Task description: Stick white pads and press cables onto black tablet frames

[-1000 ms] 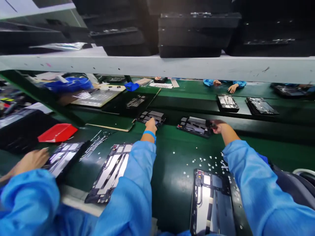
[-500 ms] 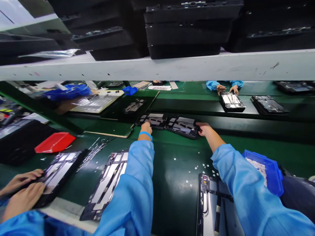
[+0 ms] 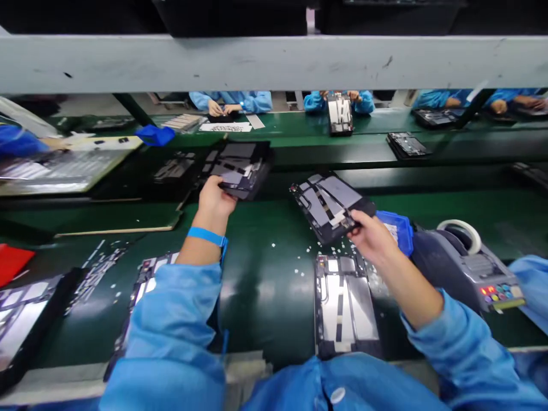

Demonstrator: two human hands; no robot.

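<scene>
My left hand (image 3: 217, 201), with a blue band at the wrist, grips the near edge of an opened tablet (image 3: 240, 165) and holds it raised and tilted. Its inner parts face me, and it is slightly blurred. My right hand (image 3: 371, 235) is closed on the lower right corner of a second opened tablet (image 3: 329, 200), lifted and turned at a slant. Below it on the green bench lies another opened tablet (image 3: 342, 302), with small white scraps (image 3: 299, 271) by its top. My left sleeve partly hides one more opened tablet (image 3: 143, 285).
A blue bin (image 3: 396, 228) and a grey tape dispenser (image 3: 466, 268) stand at the right. Thin strips (image 3: 96, 274) lie at the left near a red tray (image 3: 12, 262). Overhead runs a white shelf edge (image 3: 274, 63). Co-workers sit across the bench, one holding a tablet (image 3: 340, 114).
Both tablets have come up off the bench and apart, one in each hand. My right hand has drawn nearer to me, and the view has shifted right and down.
</scene>
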